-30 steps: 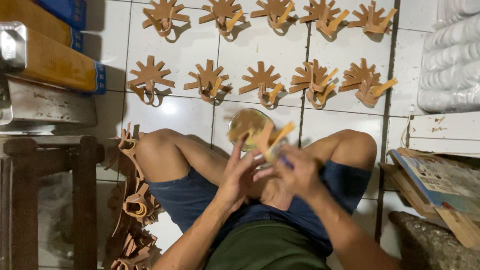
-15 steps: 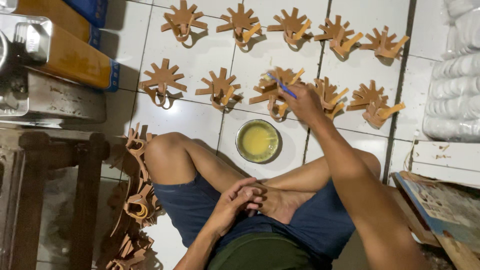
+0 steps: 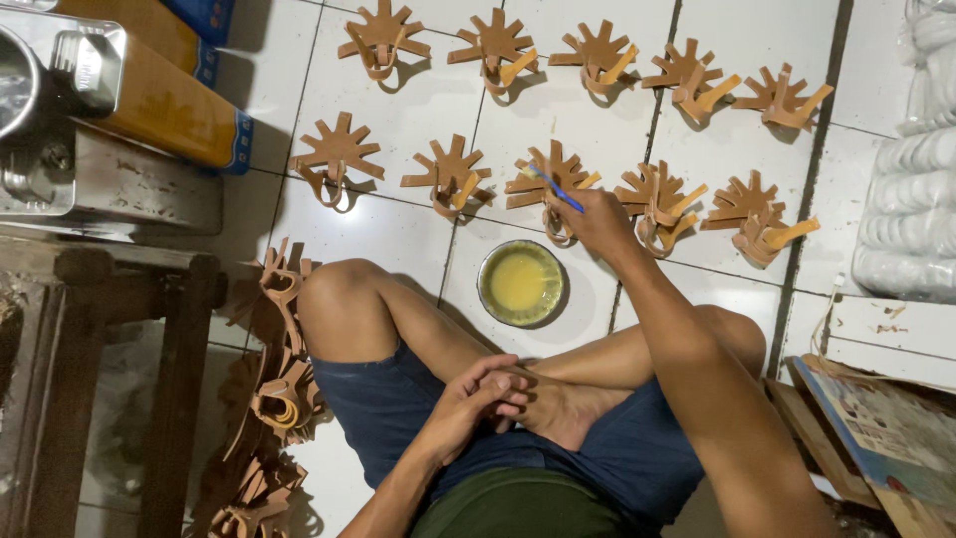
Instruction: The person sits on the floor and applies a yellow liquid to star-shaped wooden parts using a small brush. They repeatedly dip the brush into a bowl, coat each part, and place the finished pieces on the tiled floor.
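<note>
I sit cross-legged on a white tiled floor. My right hand (image 3: 597,221) reaches forward and holds a thin blue-handled brush (image 3: 554,188) over a brown star-shaped leather piece (image 3: 550,185) in the near row. My left hand (image 3: 476,399) rests on my foot in my lap, fingers loosely curled, holding nothing. A round bowl of yellow glue (image 3: 520,283) stands on the floor between my knees. Several more star-shaped leather pieces (image 3: 336,154) lie in two rows beyond it.
A pile of brown leather straps (image 3: 279,379) lies by my left knee. A wooden stool frame (image 3: 110,329) and a metal can (image 3: 60,70) stand at the left. Stacked white items (image 3: 911,199) and a cardboard box with papers (image 3: 876,418) are at the right.
My right hand left my lap and reached forward with the brush to the leather piece in the near row. The glue bowl went from my hands to the floor. My left hand settled on my foot.
</note>
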The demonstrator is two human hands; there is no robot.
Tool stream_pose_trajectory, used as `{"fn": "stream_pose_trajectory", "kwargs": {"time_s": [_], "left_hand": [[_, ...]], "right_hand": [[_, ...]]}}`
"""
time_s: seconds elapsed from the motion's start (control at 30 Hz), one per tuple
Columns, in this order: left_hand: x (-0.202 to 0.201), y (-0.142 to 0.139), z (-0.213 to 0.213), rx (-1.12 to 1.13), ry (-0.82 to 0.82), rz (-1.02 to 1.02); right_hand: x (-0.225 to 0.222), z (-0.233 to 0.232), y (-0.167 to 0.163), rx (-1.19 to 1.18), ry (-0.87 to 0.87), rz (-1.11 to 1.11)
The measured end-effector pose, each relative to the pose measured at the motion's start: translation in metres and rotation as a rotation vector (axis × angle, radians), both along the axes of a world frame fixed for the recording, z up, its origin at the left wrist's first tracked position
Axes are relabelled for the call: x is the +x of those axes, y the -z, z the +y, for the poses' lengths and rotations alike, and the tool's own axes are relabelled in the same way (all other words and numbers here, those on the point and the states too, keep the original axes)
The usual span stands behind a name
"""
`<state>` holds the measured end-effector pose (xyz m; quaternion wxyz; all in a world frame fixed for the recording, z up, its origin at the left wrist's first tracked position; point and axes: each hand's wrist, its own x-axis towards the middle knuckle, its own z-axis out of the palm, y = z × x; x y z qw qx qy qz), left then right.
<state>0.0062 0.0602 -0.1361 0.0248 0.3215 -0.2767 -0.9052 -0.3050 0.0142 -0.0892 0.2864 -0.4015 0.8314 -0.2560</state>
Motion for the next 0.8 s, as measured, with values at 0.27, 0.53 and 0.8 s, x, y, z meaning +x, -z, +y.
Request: {"fn": "stream_pose_trajectory", "kwargs": {"time_s": [0.27, 0.53, 0.8], "left_hand": [[-0.001, -0.004, 0.001, -0.058, 0.015, -0.003], [0.099, -0.026, -0.036, -0.414, -0.369, -0.189], [0.256, -0.082, -0.059, -1.038, -0.460, -1.096]], "right_hand": [[0.001, 0.011, 0.017, -0.085, 0.090, -0.076], [0.042, 0.073, 0.052, -0.428, 0.325, -0.220], [0.100, 0.104, 0.062, -0.449, 0.153, -0.339]]}}
